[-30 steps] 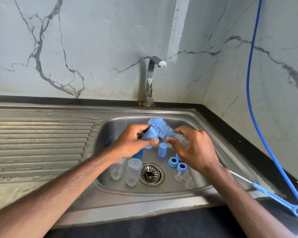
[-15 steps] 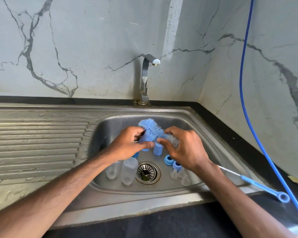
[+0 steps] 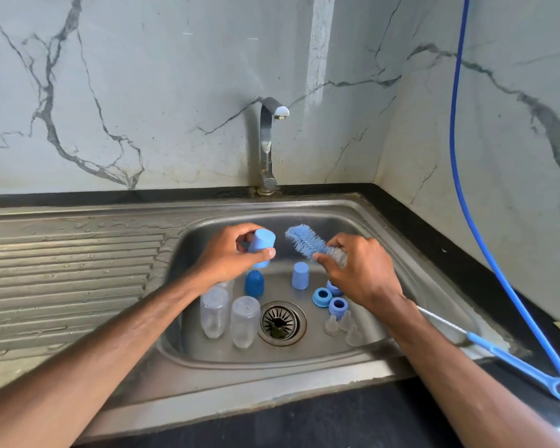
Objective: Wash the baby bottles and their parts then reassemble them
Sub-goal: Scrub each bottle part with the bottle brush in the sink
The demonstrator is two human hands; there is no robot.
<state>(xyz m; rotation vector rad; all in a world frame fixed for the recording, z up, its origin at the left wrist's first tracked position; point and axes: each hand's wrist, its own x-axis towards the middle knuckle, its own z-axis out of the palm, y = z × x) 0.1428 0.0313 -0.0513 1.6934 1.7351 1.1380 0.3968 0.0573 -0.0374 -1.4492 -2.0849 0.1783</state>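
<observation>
— What do we have closest to us?
— Our two forearms, cut off by the bottom edge and reaching over the front rim of the sink (image 3: pixel 272 360).

— And on the sink floor?
— Two clear bottles (image 3: pixel 244 320) stand upside down left of the drain (image 3: pixel 280 323). A third sits behind them, mostly hidden by our left wrist. Right of the drain we count three clear teats (image 3: pixel 332 324), pale and hard to tell apart from the steel.

— Beyond those?
— Blue rings (image 3: pixel 321 297): two are plain to see and a third is half covered by our right hand (image 3: pixel 359 270). There is also a dark blue cap (image 3: pixel 254 283) and a second pale cap (image 3: pixel 300 275), both standing upright.

— And our hands?
— They are apart, above the basin. Our left hand (image 3: pixel 230 253) pinches a pale blue cap (image 3: pixel 262 245), tilted, between thumb and fingers. Our right hand grips the brush (image 3: pixel 307 242) just below its bristles. The wrist hides part of the stem, and the handle's loop runs to the right edge.

— Farthest back?
— The tap (image 3: pixel 267 143) stands against the veined wall (image 3: pixel 143 76). A blue hose (image 3: pixel 466 189) hangs down, with both ends out of view.
</observation>
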